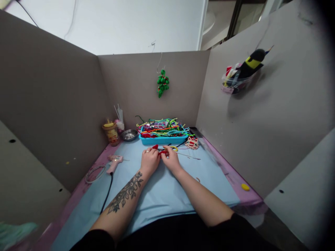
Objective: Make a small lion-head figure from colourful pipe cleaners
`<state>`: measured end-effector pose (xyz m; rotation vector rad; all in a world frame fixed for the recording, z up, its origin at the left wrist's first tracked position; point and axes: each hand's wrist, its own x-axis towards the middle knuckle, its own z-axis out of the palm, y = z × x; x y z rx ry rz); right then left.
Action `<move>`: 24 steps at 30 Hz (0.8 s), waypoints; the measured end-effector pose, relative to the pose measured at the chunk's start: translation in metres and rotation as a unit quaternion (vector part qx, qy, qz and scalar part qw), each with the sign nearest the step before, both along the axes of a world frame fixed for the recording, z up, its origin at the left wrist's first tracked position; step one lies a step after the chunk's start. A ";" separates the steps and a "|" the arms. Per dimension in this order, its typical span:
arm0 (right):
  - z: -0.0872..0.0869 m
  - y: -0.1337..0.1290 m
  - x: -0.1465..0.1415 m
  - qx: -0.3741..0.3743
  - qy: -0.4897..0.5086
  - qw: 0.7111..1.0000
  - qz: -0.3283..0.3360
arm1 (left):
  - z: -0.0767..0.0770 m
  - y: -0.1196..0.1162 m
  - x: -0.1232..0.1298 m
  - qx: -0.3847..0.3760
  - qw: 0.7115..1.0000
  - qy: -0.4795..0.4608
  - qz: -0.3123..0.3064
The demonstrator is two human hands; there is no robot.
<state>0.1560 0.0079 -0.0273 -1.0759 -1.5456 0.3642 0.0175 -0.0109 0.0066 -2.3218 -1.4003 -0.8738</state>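
Both hands meet over the blue cloth (183,193), just in front of the blue tray (163,140). My left hand (150,160), with a ring on one finger, has its fingers closed round a small red piece (155,147). Close against it, my right hand (170,158) pinches the dark red part (162,152) of what lies between the hands. Fingers cover much of this red work, and I cannot tell whether it is one piece. A yellow loop (175,148) lies just beyond my right hand.
Colourful fuzzy stems (167,130) overfill the tray. A red and white piece (192,143) sits at its right. On the left are a pink glue gun (115,163) with a cord, a metal bowl (129,135) and a jar (111,133). Grey partitions (154,101) enclose the table.
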 end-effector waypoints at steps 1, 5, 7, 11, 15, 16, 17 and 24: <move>0.001 0.000 0.001 0.005 -0.010 1.000 0.006 | -0.001 0.000 0.000 0.002 1.000 -0.001 -0.002; 0.004 0.000 0.001 0.003 -0.038 0.999 -0.015 | -0.002 -0.002 0.001 0.004 1.000 0.000 0.002; 0.005 0.000 0.001 -0.016 -0.039 0.998 -0.041 | -0.002 -0.003 0.002 0.006 1.000 0.001 0.003; 0.006 0.001 -0.002 -0.043 -0.050 0.995 -0.077 | -0.003 -0.005 0.006 0.010 1.000 0.006 0.004; 0.005 -0.001 -0.003 -0.042 -0.023 0.998 -0.046 | -0.002 -0.005 0.006 0.013 0.999 0.017 0.030; 0.005 -0.002 -0.002 -0.041 -0.009 0.999 -0.035 | -0.001 -0.005 0.005 0.011 0.999 0.018 0.040; 0.005 -0.003 -0.001 -0.039 0.003 0.999 -0.027 | -0.001 -0.006 0.005 0.010 0.999 0.019 0.050; 0.008 -0.008 0.004 -0.018 -0.019 0.999 -0.026 | 0.003 -0.010 0.007 0.009 0.998 0.018 0.053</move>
